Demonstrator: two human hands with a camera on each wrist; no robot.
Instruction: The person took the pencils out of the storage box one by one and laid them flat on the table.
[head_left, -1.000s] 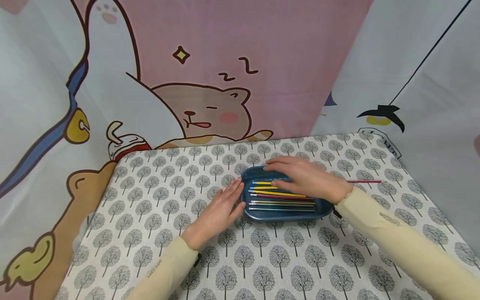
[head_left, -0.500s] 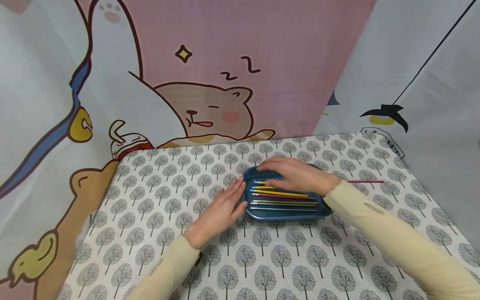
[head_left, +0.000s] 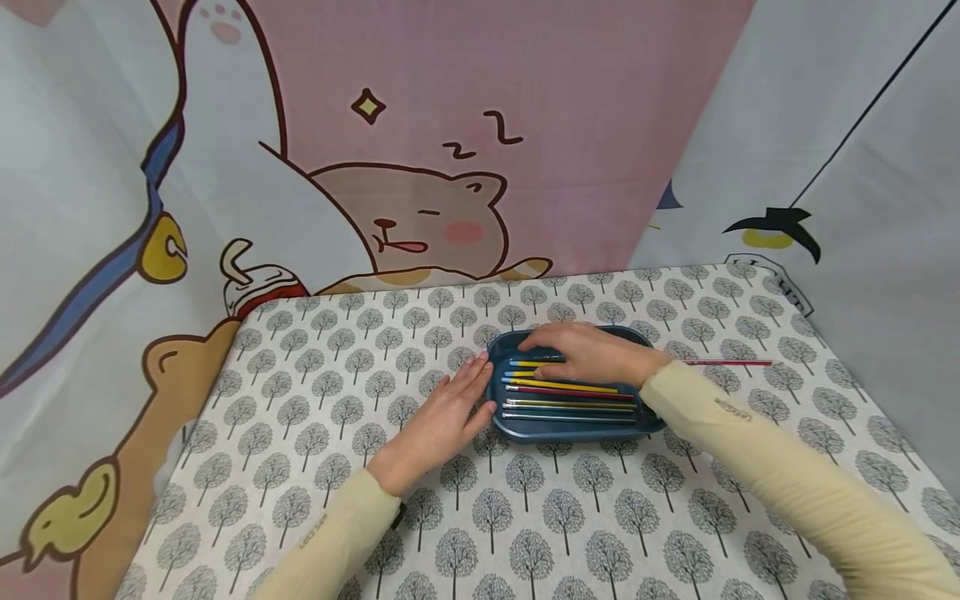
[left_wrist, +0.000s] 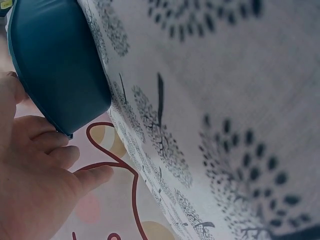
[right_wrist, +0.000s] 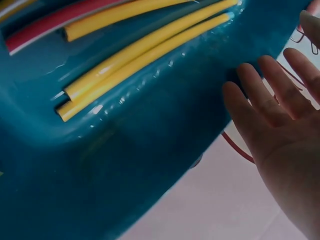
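Observation:
A dark blue tray [head_left: 585, 436] sits on the tree-print cloth. Several pencils lie lengthwise in it: yellow pencils [head_left: 577, 386], a red one [head_left: 551, 391] and darker ones [head_left: 570, 418] along the near side. My left hand [head_left: 435, 425] rests at the tray's left end, its fingers [left_wrist: 47, 142] extended along the rim and the thumb spread. Over the far part of the tray is my right hand [head_left: 588, 352], partly covering the yellow pencils. In the right wrist view its fingers [right_wrist: 260, 100] are loosely extended by the far wall, holding nothing.
A red pencil [head_left: 731, 362] lies on the cloth to the right of the tray, partly behind the right forearm. A curtain [head_left: 585, 150] printed with cartoon animals rises behind the table's far edge.
My right hand has shifted slightly left and lower over the tray. The left hand stays at the tray's left end, and the pencils keep their places.

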